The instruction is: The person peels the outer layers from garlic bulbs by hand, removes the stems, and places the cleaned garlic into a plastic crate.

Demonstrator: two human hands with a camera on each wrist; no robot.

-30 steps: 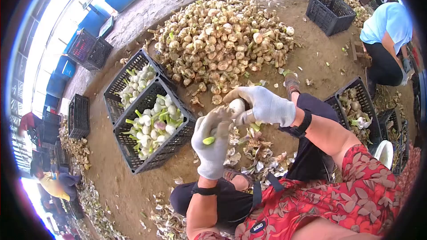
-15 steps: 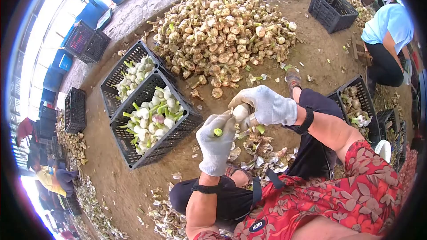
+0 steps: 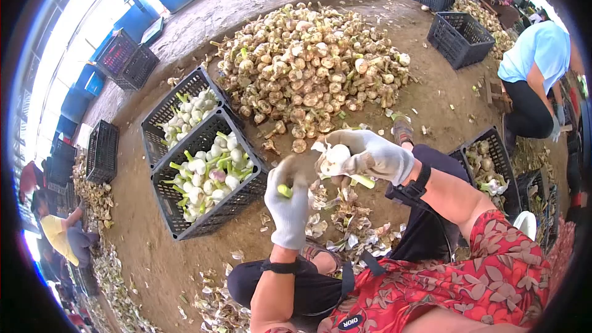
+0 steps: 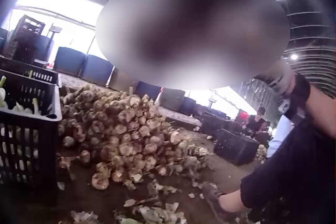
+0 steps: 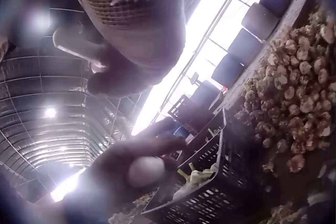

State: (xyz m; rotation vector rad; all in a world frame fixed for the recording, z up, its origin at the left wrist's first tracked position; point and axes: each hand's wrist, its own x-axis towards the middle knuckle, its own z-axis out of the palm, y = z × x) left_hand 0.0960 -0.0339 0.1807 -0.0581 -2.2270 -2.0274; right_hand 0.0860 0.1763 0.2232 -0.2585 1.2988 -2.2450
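Note:
In the head view my right hand (image 3: 370,155), in a white glove, grips a white garlic bulb (image 3: 336,158) with loose skin hanging off it. My left hand (image 3: 287,200), also gloved, is just left of it and curls round a garlic stalk whose green cut end (image 3: 284,190) shows; its fingertips are blurred. The two hands are close together above my knees. In the right wrist view the right glove (image 5: 131,19) fills the top, and a dark hand (image 5: 118,174) below it holds a pale round piece (image 5: 147,170).
A black crate (image 3: 246,194) of peeled white garlic stands left of my hands, with a second one (image 3: 161,111) behind it. A large heap of unpeeled garlic (image 3: 308,55) lies ahead. Peelings (image 3: 354,225) litter the ground. Another crate (image 3: 501,142) and a crouching person (image 3: 533,55) are at right.
The right hand has turned the bulb and shifted slightly down and right, with more skin hanging loose. The left hand has drawn a little away to the left with the stalk.

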